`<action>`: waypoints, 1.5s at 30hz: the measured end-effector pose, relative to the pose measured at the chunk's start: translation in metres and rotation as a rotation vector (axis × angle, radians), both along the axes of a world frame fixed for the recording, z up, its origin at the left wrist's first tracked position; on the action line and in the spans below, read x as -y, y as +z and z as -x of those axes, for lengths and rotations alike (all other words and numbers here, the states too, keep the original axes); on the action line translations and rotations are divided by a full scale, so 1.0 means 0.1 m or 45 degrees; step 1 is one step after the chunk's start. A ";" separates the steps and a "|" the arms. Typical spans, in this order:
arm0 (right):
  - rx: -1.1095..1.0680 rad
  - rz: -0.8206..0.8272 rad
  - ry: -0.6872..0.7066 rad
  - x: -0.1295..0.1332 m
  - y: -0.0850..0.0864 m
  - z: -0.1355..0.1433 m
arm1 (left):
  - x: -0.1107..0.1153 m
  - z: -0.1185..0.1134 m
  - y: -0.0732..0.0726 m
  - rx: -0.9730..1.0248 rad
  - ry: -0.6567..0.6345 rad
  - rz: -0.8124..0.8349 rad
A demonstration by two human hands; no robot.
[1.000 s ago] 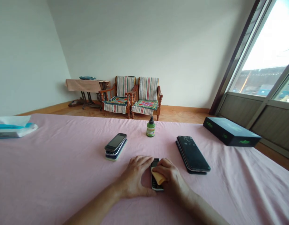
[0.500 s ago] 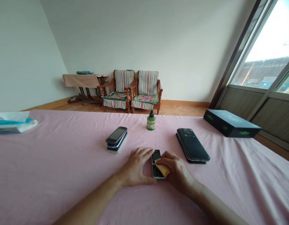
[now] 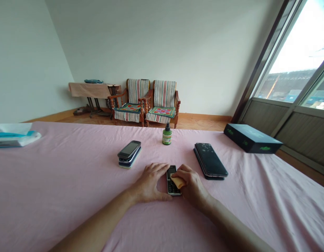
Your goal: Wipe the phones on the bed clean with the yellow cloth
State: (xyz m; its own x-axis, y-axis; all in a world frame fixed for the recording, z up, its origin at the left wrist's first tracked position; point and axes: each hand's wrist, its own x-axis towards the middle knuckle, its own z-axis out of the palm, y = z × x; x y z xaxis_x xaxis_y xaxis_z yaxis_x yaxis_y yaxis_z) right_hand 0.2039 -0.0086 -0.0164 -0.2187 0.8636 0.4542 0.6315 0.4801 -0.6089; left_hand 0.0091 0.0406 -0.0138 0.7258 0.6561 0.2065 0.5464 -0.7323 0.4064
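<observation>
A keypad mobile phone [image 3: 172,190] lies face up on the pink cloth. My left hand [image 3: 151,183] braces it from the left, fingertips at its top end and thumb by its bottom end. Pinched in my right hand [image 3: 192,185] is a folded yellow cloth [image 3: 178,182], pressed on the phone's face around the upper keys. Part of the keypad and the right edge are hidden behind that hand and cloth.
Left of my hands is a stack of phones [image 3: 129,154]; to the right lies a stack of larger dark phones [image 3: 210,161]. A green spray bottle [image 3: 167,136] stands beyond. A black box [image 3: 252,138] sits far right, a tissue pack [image 3: 16,136] far left.
The yellow cloth has shifted slightly up along the phone with my right hand. My left hand keeps its place at the phone. The whole view has moved a little.
</observation>
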 end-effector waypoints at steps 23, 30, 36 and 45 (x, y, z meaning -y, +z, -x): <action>-0.004 0.045 0.214 0.05 0.06 -0.09 | 0.02 -0.01 0.03 -0.010 0.006 0.031; 0.016 0.032 0.203 0.06 0.04 -0.07 | 0.02 0.00 0.04 0.003 0.008 0.041; -0.004 0.058 0.220 0.09 0.05 -0.01 | 0.04 -0.01 0.06 0.018 0.035 0.077; 0.060 0.020 0.242 0.09 0.07 -0.04 | 0.03 -0.01 0.05 0.029 0.028 0.066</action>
State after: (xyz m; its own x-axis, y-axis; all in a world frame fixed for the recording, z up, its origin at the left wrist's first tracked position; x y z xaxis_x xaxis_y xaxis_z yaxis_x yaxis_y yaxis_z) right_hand 0.2079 -0.0174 -0.0092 -0.3990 0.8117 0.4265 0.5585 0.5840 -0.5891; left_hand 0.0103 0.0373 -0.0091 0.7064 0.6824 0.1879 0.5527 -0.6976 0.4559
